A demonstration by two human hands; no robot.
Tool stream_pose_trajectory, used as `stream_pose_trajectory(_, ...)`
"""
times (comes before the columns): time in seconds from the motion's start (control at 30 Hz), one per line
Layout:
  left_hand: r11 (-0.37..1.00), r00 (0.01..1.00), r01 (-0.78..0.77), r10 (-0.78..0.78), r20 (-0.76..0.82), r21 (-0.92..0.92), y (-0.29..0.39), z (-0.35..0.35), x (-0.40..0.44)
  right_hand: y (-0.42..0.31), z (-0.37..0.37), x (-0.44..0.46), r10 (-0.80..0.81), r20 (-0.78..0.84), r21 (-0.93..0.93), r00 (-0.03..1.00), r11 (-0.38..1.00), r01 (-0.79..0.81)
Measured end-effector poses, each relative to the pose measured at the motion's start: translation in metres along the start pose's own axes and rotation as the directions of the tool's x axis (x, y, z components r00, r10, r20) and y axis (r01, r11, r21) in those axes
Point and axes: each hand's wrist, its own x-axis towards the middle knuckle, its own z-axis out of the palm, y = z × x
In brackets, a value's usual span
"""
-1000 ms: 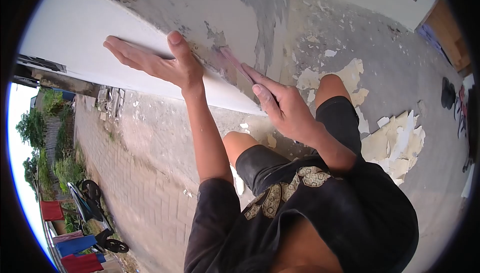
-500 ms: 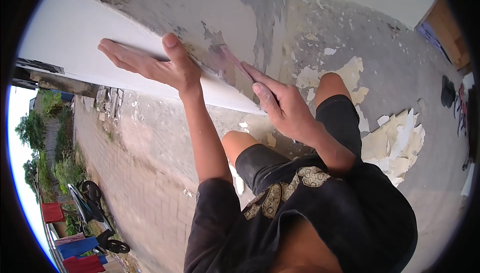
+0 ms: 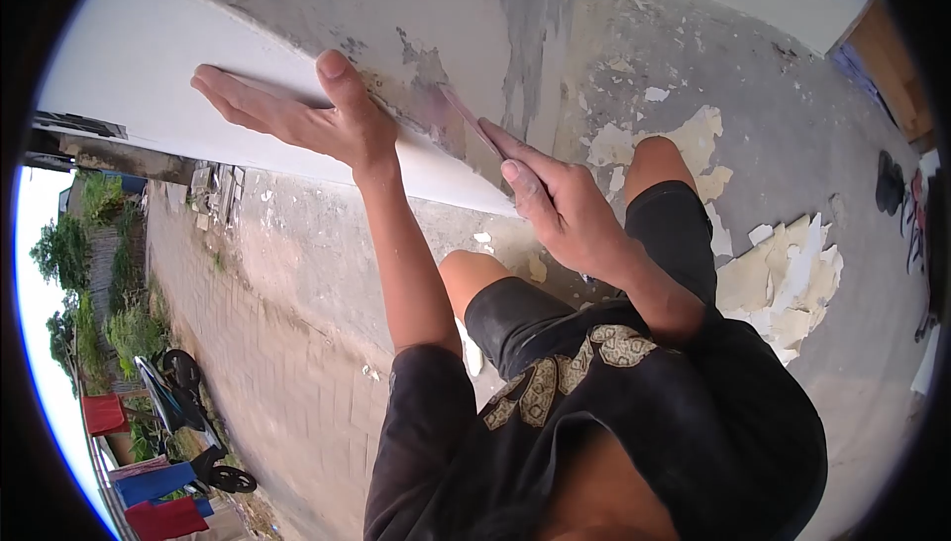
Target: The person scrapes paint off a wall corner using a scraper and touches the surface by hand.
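Note:
My right hand (image 3: 570, 199) grips a thin flat scraper (image 3: 471, 120), seen almost edge-on, its far end against the bare grey face of the wall (image 3: 446, 16). The grip end is hidden in my fingers. Around the blade the surface is patchy, with rough brownish plaster along the corner edge. My left hand (image 3: 307, 125) lies open on the white painted side of the wall (image 3: 149, 36), fingers stretched out and thumb up near the corner. It holds nothing.
Peeled paint flakes (image 3: 788, 283) lie on the grey floor to the right, beside my knees. Dark shoes (image 3: 889, 182) are at the far right. At lower left, a motorbike (image 3: 178, 402) stands beyond the paving, near hanging laundry (image 3: 158, 486).
Both hands stay in nearly the same places. My left hand sits slightly higher in the view, and the scraper's far end has shifted very little along the wall.

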Motion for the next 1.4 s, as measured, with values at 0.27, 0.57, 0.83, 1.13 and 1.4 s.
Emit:
stream_pose_trajectory(0.27, 1.0, 1.0, 0.019, -0.019, -0.005, -0.007, 0.002, 0.001, -0.001, -0.002, 0.001, -0.009, 0.12, 0.047, -0.104, 0.992, 0.988, -0.115)
stream_pose_trajectory(0.57, 0.999, 0.999, 0.044, -0.044, 0.014, -0.023, 0.006, -0.001, -0.005, 0.01, 0.012, -0.019, -0.018, -0.032, -0.093, 0.999, 0.996, 0.015)
stream_pose_trajectory(0.83, 0.995, 0.995, 0.097, -0.096, 0.031, -0.026, 0.018, -0.001, -0.004, 0.01, 0.017, -0.012, -0.018, -0.058, -0.122, 0.998, 0.992, 0.011)
stream_pose_trajectory(1.13, 0.995, 0.996, 0.084, -0.084, 0.011, -0.055, 0.015, 0.003, -0.004, 0.018, 0.011, -0.011, -0.055, -0.058, -0.078, 0.997, 0.996, 0.05)
stream_pose_trajectory(1.4, 0.997, 0.997, 0.08, -0.08, 0.018, -0.017, 0.014, 0.002, -0.006, 0.007, 0.003, -0.01, 0.033, 0.003, -0.094, 0.999, 0.995, -0.032)
